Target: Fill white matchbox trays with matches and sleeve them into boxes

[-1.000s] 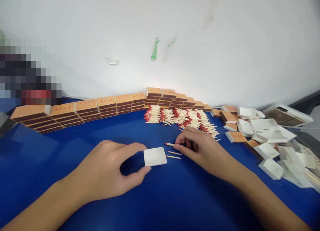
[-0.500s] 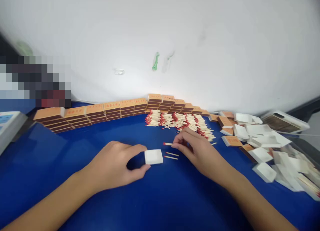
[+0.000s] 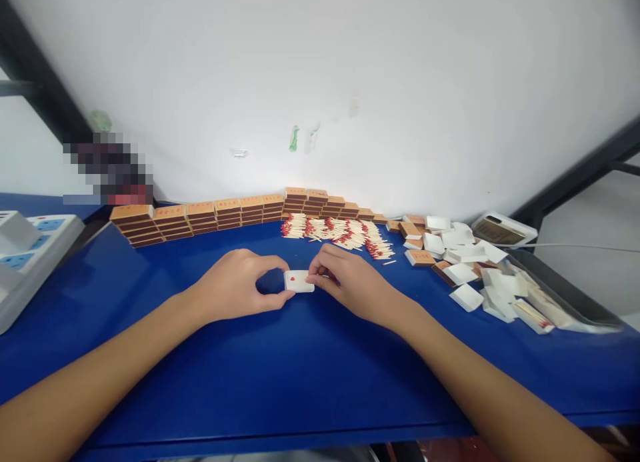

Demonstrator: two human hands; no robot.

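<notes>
The small matchbox tray [image 3: 301,287] is plain white, and the match head [image 3: 293,279] against it makes a single red dot. The heaped matches [image 3: 327,229] are pale cream sticks with bright red heads, so the pile looks speckled in bands. The stacked matchboxes [image 3: 200,217] have orange-tan tops printed with red-orange characters, and dark brown sides divided by thin pale lines. The loose matchbox [image 3: 421,257] repeats the orange with red print; the loose trays [image 3: 467,297] are white. The tabletop [image 3: 280,382] is a glossy deep blue. The wall [image 3: 400,82] is whitish grey, marked by a green smear [image 3: 293,139]. The power strip [image 3: 55,269] is white with light blue panels. The bin [image 3: 560,282] is black.
</notes>
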